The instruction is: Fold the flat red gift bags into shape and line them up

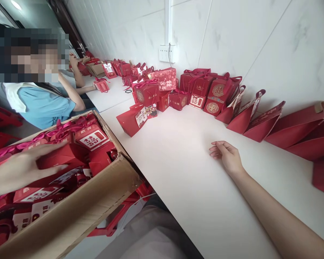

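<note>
My left hand (24,167) reaches into a cardboard carton (116,183) packed with red gift boxes. Its thumb and fingers span a plain red gift box (63,156) and grip it from both sides. Beside that box is another gift box (93,138) with a white label and a ribbon bow. My right hand (226,156) is at the white table (183,172), fingers loosely bent and slightly apart, holding nothing visible. A red gift box (132,120) lies tilted on the table near the carton's corner.
Stacked red gift boxes (198,88) line the wall, with a row of red handled bags (272,122) to their right. A person in blue (45,104) sits at the far left, a hand on a small red box (101,85). Red stools (108,223) stand below the table.
</note>
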Available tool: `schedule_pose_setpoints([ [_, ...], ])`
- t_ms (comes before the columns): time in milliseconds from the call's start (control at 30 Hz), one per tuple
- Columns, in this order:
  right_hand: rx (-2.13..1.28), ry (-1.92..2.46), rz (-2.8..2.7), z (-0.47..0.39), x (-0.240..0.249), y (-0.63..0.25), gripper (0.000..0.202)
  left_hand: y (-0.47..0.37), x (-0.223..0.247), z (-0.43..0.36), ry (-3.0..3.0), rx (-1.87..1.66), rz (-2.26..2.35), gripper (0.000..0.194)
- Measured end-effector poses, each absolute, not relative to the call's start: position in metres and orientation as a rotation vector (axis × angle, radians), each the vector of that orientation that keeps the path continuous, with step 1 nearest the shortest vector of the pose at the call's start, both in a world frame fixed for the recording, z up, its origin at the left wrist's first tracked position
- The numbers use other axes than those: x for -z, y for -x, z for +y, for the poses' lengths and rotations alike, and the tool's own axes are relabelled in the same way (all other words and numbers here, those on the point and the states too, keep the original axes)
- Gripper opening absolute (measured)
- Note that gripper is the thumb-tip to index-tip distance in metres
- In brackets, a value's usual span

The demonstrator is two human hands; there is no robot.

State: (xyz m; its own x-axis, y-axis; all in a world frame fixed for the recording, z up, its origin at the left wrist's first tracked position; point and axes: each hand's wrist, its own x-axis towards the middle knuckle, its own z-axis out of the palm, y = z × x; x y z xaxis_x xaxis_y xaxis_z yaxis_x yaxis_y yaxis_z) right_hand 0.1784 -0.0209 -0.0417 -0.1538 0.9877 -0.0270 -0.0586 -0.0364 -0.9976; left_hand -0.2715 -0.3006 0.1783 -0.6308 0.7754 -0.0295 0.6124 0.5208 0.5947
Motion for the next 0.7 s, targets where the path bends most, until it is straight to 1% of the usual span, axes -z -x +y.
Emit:
schedule_pose_setpoints([
  [67,-1.375,1.118,-1.263,-0.021,0.041,-0.178,0.039,0.294,-0.169,-0.309,-1.424,-0.51,2.544,0.07],
  [133,-1.382,1.126,-1.265,-0.022,0.04,-0.178,0.04,0.312,-0.151,-0.314,-1.543,-0.339,2.517,0.069],
  [200,-1.387,1.133,-1.274,-0.023,0.039,-0.177,0.04,0.323,-0.127,-0.318,-1.511,-0.351,2.513,0.066],
  [300,-1.385,1.144,-1.303,-0.024,0.038,-0.176,0.041,0.332,-0.092,-0.325,-1.389,-0.471,2.56,0.062],
  [400,-1.378,1.154,-1.333,-0.025,0.037,-0.175,0.042,0.336,-0.072,-0.329,-1.363,-0.591,2.585,0.056],
  [500,-1.371,1.159,-1.353,-0.025,0.037,-0.175,0.043,0.337,-0.07,-0.328,-1.413,-0.623,2.591,0.048],
  [600,-1.371,1.155,-1.364,-0.025,0.037,-0.175,0.042,0.33,-0.079,-0.325,-1.455,-0.593,2.488,0.038],
  [700,-1.373,1.149,-1.373,-0.025,0.037,-0.174,0.042,0.322,-0.091,-0.322,-1.373,-0.61,2.408,0.033],
])
